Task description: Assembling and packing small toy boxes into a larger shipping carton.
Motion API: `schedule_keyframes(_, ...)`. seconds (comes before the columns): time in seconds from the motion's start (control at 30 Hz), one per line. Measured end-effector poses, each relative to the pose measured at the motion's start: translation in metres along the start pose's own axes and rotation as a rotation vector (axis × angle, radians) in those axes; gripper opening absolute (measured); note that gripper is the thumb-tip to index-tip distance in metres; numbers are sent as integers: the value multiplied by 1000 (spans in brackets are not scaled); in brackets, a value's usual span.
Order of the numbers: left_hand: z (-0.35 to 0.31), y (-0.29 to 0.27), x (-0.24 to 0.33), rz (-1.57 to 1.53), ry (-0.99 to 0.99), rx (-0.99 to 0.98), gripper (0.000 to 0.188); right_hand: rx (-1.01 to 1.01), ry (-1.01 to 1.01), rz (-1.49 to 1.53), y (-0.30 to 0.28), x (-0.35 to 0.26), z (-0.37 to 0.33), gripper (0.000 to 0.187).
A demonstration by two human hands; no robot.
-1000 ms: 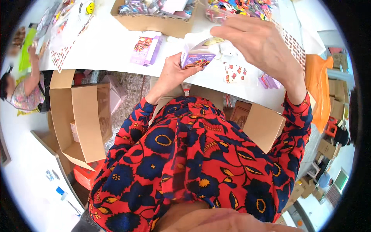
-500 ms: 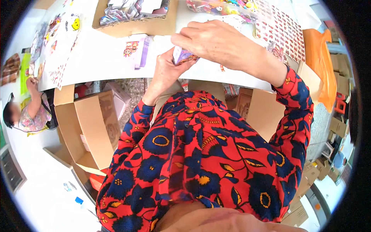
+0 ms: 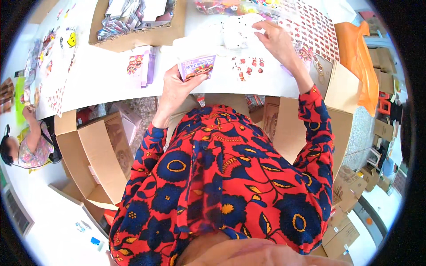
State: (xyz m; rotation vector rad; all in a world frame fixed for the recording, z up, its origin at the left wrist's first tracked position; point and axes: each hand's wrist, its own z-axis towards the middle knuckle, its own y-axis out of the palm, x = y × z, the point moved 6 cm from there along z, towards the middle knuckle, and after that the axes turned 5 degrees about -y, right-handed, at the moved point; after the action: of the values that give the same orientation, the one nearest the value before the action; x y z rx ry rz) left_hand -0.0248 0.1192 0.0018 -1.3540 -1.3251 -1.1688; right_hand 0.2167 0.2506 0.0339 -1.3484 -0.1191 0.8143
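Note:
My left hand (image 3: 175, 88) grips a small purple printed box (image 3: 199, 67) near the table's front edge. Its thumb lies across the lower front, and a pale flap stands up behind the box. My right hand (image 3: 276, 42) is farther back to the right, at the edge of a white packet with small dark marks (image 3: 236, 34). Its thumb and forefinger look apart, with nothing visible between them. Small red-brown stickers or pieces (image 3: 250, 67) lie on the table below the packet. To the left, purple printed cartons (image 3: 143, 66) stand together.
A cardboard box (image 3: 135, 36) of silvery packets stands at the back left. A sheet of red printed figures (image 3: 310, 29) and an orange bag (image 3: 360, 66) are at right. Open cartons (image 3: 95, 155) stand below the table edge. Another person (image 3: 33, 139) sits far left.
My right hand has left the purple box and moved right and back to the white packet. My left hand still holds the box, now with its printed front showing. The view has shifted slightly.

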Motion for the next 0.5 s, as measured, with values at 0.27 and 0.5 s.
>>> schedule_keyframes(0.27, -7, 10, -4, 13, -53, -6, 30, -199, -150, -112, 51, 22, 18, 22)
schedule_keyframes(0.5, -7, 14, -1, 31, -73, -9, 31, -291, -228, -192, 66, 28, 20, 13)
